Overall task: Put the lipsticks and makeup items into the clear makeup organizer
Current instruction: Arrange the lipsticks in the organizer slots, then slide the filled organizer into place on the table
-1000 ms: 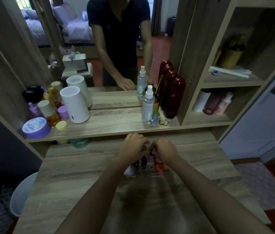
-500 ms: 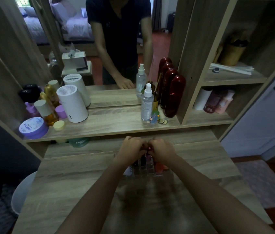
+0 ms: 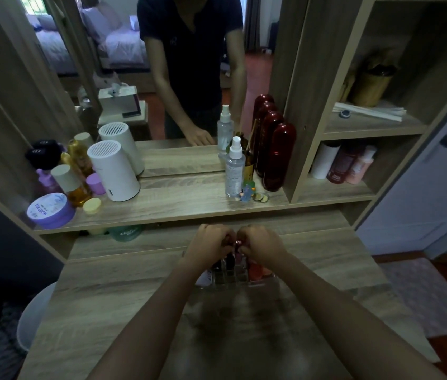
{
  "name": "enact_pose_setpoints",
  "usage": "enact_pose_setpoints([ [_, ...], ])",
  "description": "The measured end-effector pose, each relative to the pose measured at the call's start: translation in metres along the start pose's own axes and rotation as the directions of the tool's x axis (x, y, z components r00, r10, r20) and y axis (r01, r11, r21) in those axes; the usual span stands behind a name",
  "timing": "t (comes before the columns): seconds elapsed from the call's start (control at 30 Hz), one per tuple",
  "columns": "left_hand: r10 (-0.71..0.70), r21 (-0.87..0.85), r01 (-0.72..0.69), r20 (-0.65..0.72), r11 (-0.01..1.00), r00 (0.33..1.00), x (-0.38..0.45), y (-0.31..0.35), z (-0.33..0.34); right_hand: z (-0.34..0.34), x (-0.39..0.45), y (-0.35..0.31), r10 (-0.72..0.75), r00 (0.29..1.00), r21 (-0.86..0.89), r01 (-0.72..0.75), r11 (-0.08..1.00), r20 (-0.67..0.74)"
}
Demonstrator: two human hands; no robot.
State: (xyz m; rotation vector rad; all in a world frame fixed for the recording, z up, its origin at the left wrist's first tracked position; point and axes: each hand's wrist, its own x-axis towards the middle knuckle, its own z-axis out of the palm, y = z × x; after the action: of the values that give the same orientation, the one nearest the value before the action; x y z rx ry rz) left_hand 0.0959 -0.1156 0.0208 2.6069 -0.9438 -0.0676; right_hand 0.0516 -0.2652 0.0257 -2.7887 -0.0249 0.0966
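Clear makeup organizer [image 3: 240, 281] sits mid-desk, just in front of the lower shelf edge, right under both hands. Several lipsticks [image 3: 255, 270] already stand in its slots: dark ones left, pink centre, orange-red right.

Change over the last second: little. Both hands have crept slightly away from the body and stay bunched over the back rows. Left hand [image 3: 208, 244] and right hand [image 3: 262, 242] are curled, knuckles up, fingertips almost meeting. A small reddish item [image 3: 237, 243] shows in the gap between them; the right fingertips look pinched on it, probably a lipstick top. What the left fingers hold I can't tell, they are hidden under the hand.

Read: still seating or adjusting one item in a back slot, not fetching a new one. Task looks well along; no loose makeup visible on the desk [image 3: 134, 292].

Around: upper shelf carries a spray bottle [image 3: 234, 171], dark red capsule bottles [image 3: 278, 157], a white cylinder device [image 3: 112, 174], a purple jar [image 3: 51, 211] and small bottles at left. All well apart from the organizer.

Obstructions: none on the desk. Only the filled neighbouring slots crowd the fingers, so a clumsy push could tip a standing lipstick.
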Motion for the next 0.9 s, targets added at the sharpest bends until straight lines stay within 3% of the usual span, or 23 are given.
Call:
enact_pose_setpoints([
  [0.23, -0.061, -0.165, 0.038, -0.139, 0.986, 0.988, -0.012, -0.007, -0.014, -0.022, -0.011, 0.022, 0.06, 0.997, 0.07, -0.056, 0.996, -0.054],
  [0.37, -0.228, -0.275, 0.141, -0.318, 0.951, 0.92, -0.041, -0.024, -0.018, -0.027, -0.023, 0.045, 0.217, 0.97, 0.091, -0.207, 0.974, -0.106],
  [0.43, -0.396, -0.333, 0.283, -0.346, 0.899, 0.851, -0.06, -0.034, -0.013, -0.025, -0.029, 0.055, 0.306, 0.945, 0.13, -0.291, 0.948, -0.116],
  [0.53, -0.656, -0.387, 0.56, -0.182, 0.732, 0.732, -0.083, -0.049, -0.003, -0.016, -0.04, 0.067, 0.394, 0.919, 0.182, -0.386, 0.904, -0.005],
  [0.6, -0.705, -0.393, 0.641, -0.029, 0.66, 0.708, -0.094, -0.053, 0.003, -0.006, -0.048, 0.069, 0.394, 0.913, 0.225, -0.408, 0.885, 0.103],
  [0.73, -0.649, -0.501, 0.607, 0.113, 0.616, 0.752, -0.102, -0.044, 0.02, 0.014, -0.063, 0.064, 0.405, 0.899, 0.402, -0.436, 0.805, 0.164],
  [0.9, -0.71, -0.586, 0.629, 0.124, 0.511, 0.693, -0.103, -0.037, 0.035, 0.02, -0.074, 0.056, 0.386, 0.917, 0.519, -0.38, 0.766, 0.102],
])
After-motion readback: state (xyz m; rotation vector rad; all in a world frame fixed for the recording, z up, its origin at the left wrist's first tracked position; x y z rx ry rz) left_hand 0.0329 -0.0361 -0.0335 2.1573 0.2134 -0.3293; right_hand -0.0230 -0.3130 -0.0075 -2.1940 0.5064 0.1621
